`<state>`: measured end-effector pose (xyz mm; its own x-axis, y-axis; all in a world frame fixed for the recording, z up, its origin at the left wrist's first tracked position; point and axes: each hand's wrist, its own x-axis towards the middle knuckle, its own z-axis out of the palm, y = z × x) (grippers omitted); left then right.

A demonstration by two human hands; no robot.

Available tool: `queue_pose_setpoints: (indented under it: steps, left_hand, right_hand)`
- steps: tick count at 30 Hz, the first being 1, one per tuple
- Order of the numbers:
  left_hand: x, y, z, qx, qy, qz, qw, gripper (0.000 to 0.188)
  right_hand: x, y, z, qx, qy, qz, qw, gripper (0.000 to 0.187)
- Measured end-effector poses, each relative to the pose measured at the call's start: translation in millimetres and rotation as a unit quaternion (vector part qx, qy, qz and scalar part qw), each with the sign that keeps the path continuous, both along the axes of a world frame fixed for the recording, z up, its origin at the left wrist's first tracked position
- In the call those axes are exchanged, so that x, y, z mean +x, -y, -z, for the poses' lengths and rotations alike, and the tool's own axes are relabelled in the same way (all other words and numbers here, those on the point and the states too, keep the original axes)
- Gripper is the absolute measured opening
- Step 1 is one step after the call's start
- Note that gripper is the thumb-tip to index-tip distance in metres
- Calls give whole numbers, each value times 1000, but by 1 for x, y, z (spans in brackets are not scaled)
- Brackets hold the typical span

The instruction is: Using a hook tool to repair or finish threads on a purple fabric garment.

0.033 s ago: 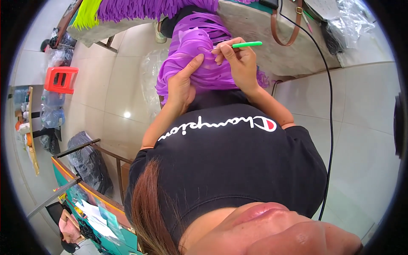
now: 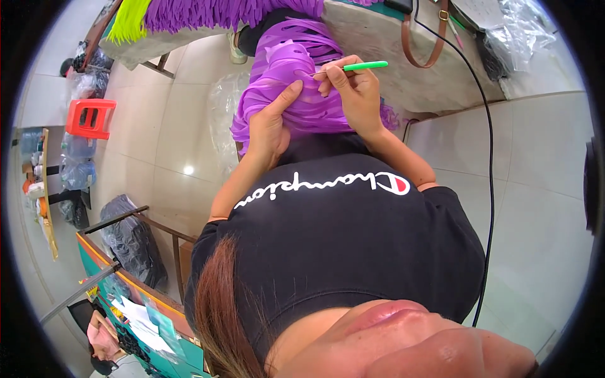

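Observation:
Across my lap lies a heap of thin purple slitted sheeting (image 2: 283,88), its strips bunched and overlapping. My left hand (image 2: 271,123) grips its near left part, thumb pressed on top and the other fingers mostly tucked out of sight. Between the thumb and fingers of my right hand (image 2: 353,88) is a slim pick-like tool with a green handle (image 2: 368,65). Its thin metal tip points left and meets the purple sheeting close to my left thumb; whether it pierces the sheet is too small to tell.
A grey-covered table (image 2: 391,60) stands ahead, with purple fringe (image 2: 214,14) and yellow-green fringe (image 2: 129,22) hanging at its left. A brown strap (image 2: 425,62) and a black cable (image 2: 488,138) hang on the right. Left are a red stool (image 2: 90,118) and another person (image 2: 103,337).

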<state>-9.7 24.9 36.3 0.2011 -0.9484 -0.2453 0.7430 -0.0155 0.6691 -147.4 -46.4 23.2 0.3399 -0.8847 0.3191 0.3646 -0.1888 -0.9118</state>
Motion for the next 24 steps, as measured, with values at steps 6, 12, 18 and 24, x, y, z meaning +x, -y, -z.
queue_pose_setpoints:
  steps: [6, 12, 18, 24]
  left_hand:
    - [0, 2, 1, -7, 7, -10, 1000, 31]
    - [-3, 0, 4, 6, 33, -16, 999, 29]
    - [1, 1, 6, 6, 53, -16, 998, 28]
    - [-2, 3, 4, 1, -22, -20, 1000, 31]
  right_hand:
    - [2, -2, -1, 5, -2, 7, 1000, 15]
    - [0, 9, -4, -309, -171, 188, 916, 6]
    - [-8, 37, -10, -36, -77, -26, 996, 10]
    - [-8, 15, -12, -103, -49, 10, 993, 16]
